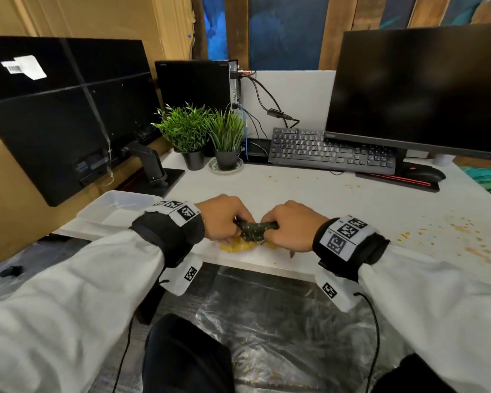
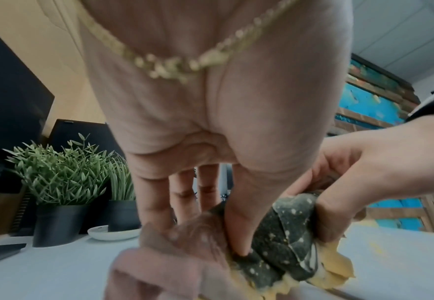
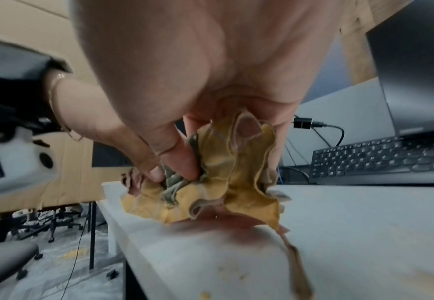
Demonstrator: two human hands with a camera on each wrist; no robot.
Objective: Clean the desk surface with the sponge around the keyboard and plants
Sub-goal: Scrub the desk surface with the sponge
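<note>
Left hand: the left hand (image 1: pixel 223 219) grips one end of the sponge (image 1: pixel 250 231), fingers curled over it and thumb pressed into its dark speckled face, knuckles up.
Right hand: the right hand (image 1: pixel 291 225) pinches the other end of the sponge, fingers curled round it; the two hands sit close together, the sponge bunched between them.
Sponge: thin and crumpled, dark green on top and yellow beneath, its yellow underside touching the worktop (image 1: pixel 309 199) at the near edge, directly in front of the person.
Wristbands: black bands with white squares of black coded markers on both wrists, over white sleeves (image 1: pixel 77 293); no readable words.
Crumbs: orange-yellow specks and smears (image 1: pixel 462 236) on the worktop to the right of the sponge, a few more beyond it toward the keyboard.
Tray: a white tray (image 1: pixel 119 208) just left of the sponge.
Plants: two green plants (image 1: pixel 204 131) in black pots beyond the sponge and to its left, the right one standing on a small saucer (image 1: pixel 226 167).
Keyboard: black keyboard (image 1: pixel 332 150) beyond the sponge and to its right, partly under the edge of a dark monitor (image 1: pixel 420 89); the small logo on its bezel is too small to read.
Mouse: black mouse (image 1: pixel 424 173) right of the keyboard.
Left monitor: the back of a second monitor (image 1: pixel 65 109), far left of the sponge, bears a white barcode label, unreadable.
</note>
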